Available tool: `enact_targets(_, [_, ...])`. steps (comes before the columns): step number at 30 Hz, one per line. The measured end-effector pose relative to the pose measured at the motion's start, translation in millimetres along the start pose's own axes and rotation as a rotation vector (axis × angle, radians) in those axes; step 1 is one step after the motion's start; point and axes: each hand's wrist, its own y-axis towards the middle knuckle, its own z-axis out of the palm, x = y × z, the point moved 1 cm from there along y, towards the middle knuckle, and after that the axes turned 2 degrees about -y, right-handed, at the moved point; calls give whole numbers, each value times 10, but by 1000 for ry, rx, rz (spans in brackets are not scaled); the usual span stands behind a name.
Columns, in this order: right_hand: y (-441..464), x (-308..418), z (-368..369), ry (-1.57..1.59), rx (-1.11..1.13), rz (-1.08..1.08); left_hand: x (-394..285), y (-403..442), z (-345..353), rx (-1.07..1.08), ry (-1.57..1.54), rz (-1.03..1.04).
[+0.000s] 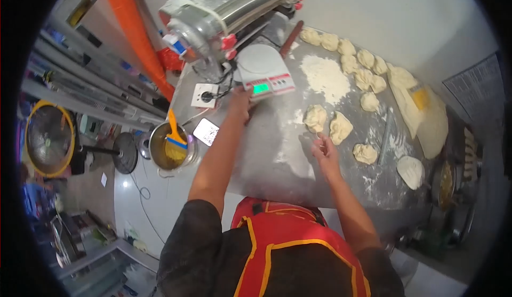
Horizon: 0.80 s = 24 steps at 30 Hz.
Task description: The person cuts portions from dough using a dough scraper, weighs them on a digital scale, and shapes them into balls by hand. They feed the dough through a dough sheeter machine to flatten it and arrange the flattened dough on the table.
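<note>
My left hand [241, 104] is at the front left corner of a white kitchen scale [262, 65] with a lit green display; its fingers are partly hidden, so its grip is unclear. Nothing lies on the scale's round plate. My right hand [325, 152] is just below two dough lumps, one on the left [315, 118] and one on the right [340, 128]. Its fingers are curled together, and whatever they may hold is too small to make out. Loose flour [325, 78] is spread behind these lumps.
A steel dough roller [250, 6] stands behind the scale. Several dough pieces [365, 58] line the back right, near a dough sack [421, 110] and a thin rolling pin [385, 137]. A pot [158, 146] with an orange-handled brush, a socket box [204, 95] and a QR card [206, 131] are left.
</note>
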Motion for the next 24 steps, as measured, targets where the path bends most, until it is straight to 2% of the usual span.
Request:
enact_targets(1, [-111,-92,-88,21,-43,37,-50,133,34,-15,-79,35])
enact_targets(2, [-196,-182,-169,42,-80,75,-114,268,33,-26,-5,39])
enact_targets(4, [-317,-385,-355,87,-125,140,76,792,-92,43,-83,31])
enact_targets(8, [-336,-499,-631,-28,-163,158,180,561,109,-168,351,295])
enact_targets(10, [-170,-437,-756,-184,-268,41,108,311,296,-275,563,443])
enact_targets(11, [-57,-413,-822,-261,-318,-17,99,82,330,-245,756,558])
enact_targets(13, [285,-460,-987,-482,-395,-168,327,-195,391,78,1016,723])
enact_targets(15, [672,-524,-1021,-650,-418,-68,970,-327,561,235,1081,878])
enact_targets(18, [1002,-644,-854,-730,-291,6,1073,-611,1119,416,1144,711])
enact_targets(20, [956,-699,-716,-792,-299,-122,1203,-595,1379,411,1267,683])
enact_targets(24, [493,-841,-772,-557,43,-351,1264,-579,1600,458,1355,686])
